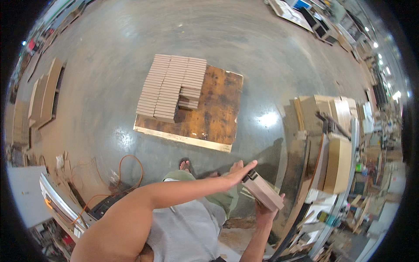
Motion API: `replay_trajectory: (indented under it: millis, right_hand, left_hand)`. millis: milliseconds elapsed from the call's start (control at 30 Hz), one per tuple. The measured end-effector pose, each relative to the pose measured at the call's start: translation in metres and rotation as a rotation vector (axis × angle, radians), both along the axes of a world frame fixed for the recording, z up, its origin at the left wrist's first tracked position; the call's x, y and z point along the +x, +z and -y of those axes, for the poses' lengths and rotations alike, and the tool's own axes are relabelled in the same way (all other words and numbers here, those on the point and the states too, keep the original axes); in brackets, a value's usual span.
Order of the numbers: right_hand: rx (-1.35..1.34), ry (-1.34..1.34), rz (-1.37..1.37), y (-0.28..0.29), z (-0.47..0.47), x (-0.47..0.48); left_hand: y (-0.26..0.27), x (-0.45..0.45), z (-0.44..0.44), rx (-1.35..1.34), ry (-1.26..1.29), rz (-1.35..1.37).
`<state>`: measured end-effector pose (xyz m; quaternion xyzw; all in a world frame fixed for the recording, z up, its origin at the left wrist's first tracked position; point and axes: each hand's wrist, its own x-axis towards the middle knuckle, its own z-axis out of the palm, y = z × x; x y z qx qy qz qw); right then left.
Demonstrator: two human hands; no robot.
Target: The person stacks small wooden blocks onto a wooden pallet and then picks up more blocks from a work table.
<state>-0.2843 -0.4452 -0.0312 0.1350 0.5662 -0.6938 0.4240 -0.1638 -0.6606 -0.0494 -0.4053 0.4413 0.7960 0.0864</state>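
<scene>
A short bundle of pale wooden boards (262, 191) is held between my two hands, to the right of my body. My left hand (238, 175) is pressed against its far end, where dark slots show in the end faces. The near end rests in my right hand (266, 209), whose palm is mostly hidden beneath the boards. Ahead on the floor lies a stained wooden platform (221, 101). Tight rows of similar boards (173, 85) stand on its left part, and one row has a lower, stepped gap near the front.
Stacked panels and boards (337, 163) with a metal rail (353, 137) crowd my right side. An orange hose (142, 167) curls over the concrete floor at left, near a metal-edged machine (62, 203). Board stacks (45, 95) stand farther left.
</scene>
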Motion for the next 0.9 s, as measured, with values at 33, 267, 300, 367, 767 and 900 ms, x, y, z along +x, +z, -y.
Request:
replay_trajectory:
  millis: [33, 267, 300, 367, 767, 900]
  right_hand:
    - [0.021, 0.052, 0.023, -0.005, 0.032, -0.009]
    - [-0.054, 0.369, 0.092, -0.071, 0.25, -0.07]
    - [-0.082, 0.391, 0.14, -0.083, 0.274, -0.083]
    - [-0.058, 0.516, 0.06, -0.097, 0.336, -0.09]
    - [0.06, 0.822, 0.099, -0.382, 0.572, -0.073]
    - [0.101, 0.824, 0.164, -0.519, 0.593, -0.045]
  left_hand:
    - [0.0, 0.004, 0.032, 0.024, -0.036, -0.012]
    - [-0.106, -0.005, 0.174, -0.094, 0.533, -0.075]
    - [-0.121, -0.008, 0.192, -0.055, 0.582, -0.143]
    - [-0.164, -0.017, 0.23, -0.039, 0.72, -0.185]
    - [-0.427, 0.032, 0.373, 0.088, 1.034, -0.168]
    - [-0.513, 0.062, 0.406, 0.174, 1.128, -0.104]
